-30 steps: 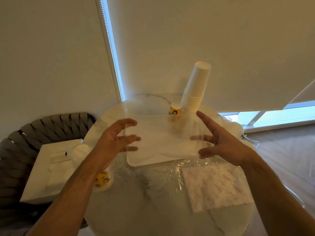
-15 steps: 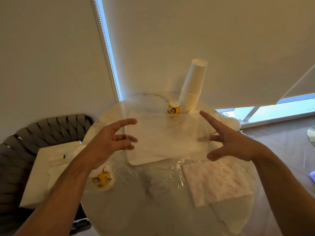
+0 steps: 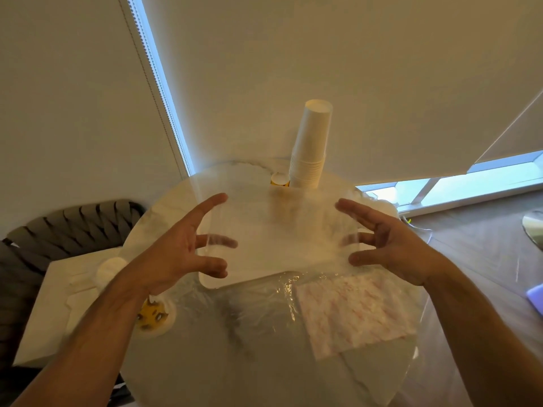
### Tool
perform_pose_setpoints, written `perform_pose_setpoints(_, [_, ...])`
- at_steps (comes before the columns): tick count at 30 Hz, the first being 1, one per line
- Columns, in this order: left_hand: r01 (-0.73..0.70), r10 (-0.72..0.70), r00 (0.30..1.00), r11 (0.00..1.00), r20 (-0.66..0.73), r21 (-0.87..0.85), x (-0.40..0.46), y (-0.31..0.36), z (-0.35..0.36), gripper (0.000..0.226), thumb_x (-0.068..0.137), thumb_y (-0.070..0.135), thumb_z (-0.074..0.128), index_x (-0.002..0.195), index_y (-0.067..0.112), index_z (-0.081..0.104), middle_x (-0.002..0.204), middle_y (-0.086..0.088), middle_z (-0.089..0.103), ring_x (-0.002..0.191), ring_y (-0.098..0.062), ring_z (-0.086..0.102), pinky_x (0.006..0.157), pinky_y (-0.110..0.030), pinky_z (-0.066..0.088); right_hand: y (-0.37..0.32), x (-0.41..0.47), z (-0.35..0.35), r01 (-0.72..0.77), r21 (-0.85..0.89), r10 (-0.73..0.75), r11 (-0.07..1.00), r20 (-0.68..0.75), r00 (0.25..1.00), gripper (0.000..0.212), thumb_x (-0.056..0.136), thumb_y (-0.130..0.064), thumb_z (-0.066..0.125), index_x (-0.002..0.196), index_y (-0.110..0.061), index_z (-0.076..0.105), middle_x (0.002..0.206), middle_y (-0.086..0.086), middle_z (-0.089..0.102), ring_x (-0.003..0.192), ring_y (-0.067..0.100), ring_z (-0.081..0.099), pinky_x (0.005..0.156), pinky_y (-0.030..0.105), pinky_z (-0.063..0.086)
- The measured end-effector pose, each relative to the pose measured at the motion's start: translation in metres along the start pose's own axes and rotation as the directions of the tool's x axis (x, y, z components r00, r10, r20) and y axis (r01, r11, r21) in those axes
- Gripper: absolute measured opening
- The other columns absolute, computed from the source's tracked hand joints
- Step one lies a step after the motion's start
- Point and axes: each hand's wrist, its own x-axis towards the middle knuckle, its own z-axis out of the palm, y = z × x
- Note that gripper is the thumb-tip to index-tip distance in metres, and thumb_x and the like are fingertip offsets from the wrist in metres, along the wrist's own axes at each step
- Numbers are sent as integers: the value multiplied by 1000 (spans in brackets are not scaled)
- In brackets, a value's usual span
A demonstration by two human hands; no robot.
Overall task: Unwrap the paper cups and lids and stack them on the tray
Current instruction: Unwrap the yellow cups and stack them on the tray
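I had both hands raised over the round white marble-patterned desk (image 3: pixel 205 362), a sheet of clear plastic wrap (image 3: pixel 282 230) stretched between them. My left hand (image 3: pixel 179 254) held the wrap's left edge, with the index finger pointing up and away, the middle fingers curled behind the film and the thumb in front of it. My right hand (image 3: pixel 390 245) mirrored it on the right edge, fingers spread wide and partly curled, thumb low; how firmly either hand pinched the film I could not tell, since the plastic was nearly invisible there.

Seen through the wrap, the white rectangular tray (image 3: pixel 211 284) lay flat on the desk's middle, beneath and beyond my hands. At the far edge of the desk a tall stack of white paper cups (image 3: pixel 311 148) stood upside down and leaned a little to the right, unwrapped. Just beside its base on the left sat a small yellow bottle with a pale cap (image 3: pixel 279 180).

More crumpled clear film (image 3: pixel 264 306) lay on the desk nearer me. To its right rested a white napkin with a faint red pattern (image 3: pixel 349 315). Under my left wrist was a small round yellow-and-white object (image 3: pixel 152 317), too blurred to identify. Left of the desk, a white flat box (image 3: pixel 53 304) sat on a dark woven chair (image 3: pixel 67 227).
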Motion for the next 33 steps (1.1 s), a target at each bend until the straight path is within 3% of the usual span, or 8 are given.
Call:
perform_pose_setpoints(5, [-55,55,998,998,-15,-38,5,-5,13,92,73,-7,80,144,40,44,147,21,43,108,-34,66,74,-52,60,2,-8,-20,-32,6,31,999,99,995,111,69,22,78,152,-40,37,151,-28,40,113,33,66,78,51,61])
perform_pose_setpoints(8, [-78,74,996,991,-40,-108,11,-7,20,81,67,17,89,138,33,54,145,4,51,105,-38,67,82,-53,58,0,-14,-31,-34,-24,37,999,167,985,117,68,21,79,154,-43,31,153,-30,35,117,33,64,76,44,61])
perform_pose_setpoints(11, [-48,42,997,992,-58,-113,21,-4,32,77,58,31,94,129,25,63,139,-1,57,99,-32,69,74,-42,60,-1,-18,-41,-31,-61,44,998,218,975,123,67,19,82,155,-45,24,153,-36,30,120,30,63,77,38,60])
perform_pose_setpoints(15, [-21,19,1000,997,-23,-69,30,-5,44,87,59,13,87,138,29,55,121,-15,66,99,-27,68,65,-35,59,0,-18,-45,13,-42,-7,999,139,990,110,74,14,78,155,-41,28,156,-30,31,115,27,66,84,38,60])
perform_pose_setpoints(19, [-19,17,999,999,-35,-36,33,-9,51,100,64,-8,86,142,41,47,108,-17,69,102,-28,66,64,-37,60,6,-16,-47,41,77,-39,996,-26,999,91,84,19,66,150,-37,39,152,-25,43,91,23,69,71,33,60])
perform_pose_setpoints(29, [23,-27,998,998,-53,-65,29,-9,67,121,44,23,100,143,54,38,110,-19,66,109,-23,63,66,-42,60,12,-24,-66,16,20,-17,1000,68,998,117,76,22,72,154,-50,23,155,-39,24,107,33,68,63,37,59])
perform_pose_setpoints(31, [36,-37,998,999,-48,-31,27,-10,72,121,52,11,97,145,55,34,126,-8,61,116,-22,60,67,-46,61,12,-27,-70,5,14,-6,1000,66,998,121,74,22,74,154,-52,22,155,-39,23,108,32,68,64,40,61])
perform_pose_setpoints(33, [36,-36,999,999,-24,19,26,-10,77,123,57,-4,87,147,56,27,130,20,56,121,-20,58,69,-50,61,13,-29,-75,-7,-7,8,1000,72,997,124,72,21,76,153,-54,20,153,-41,23,110,30,68,67,47,62])
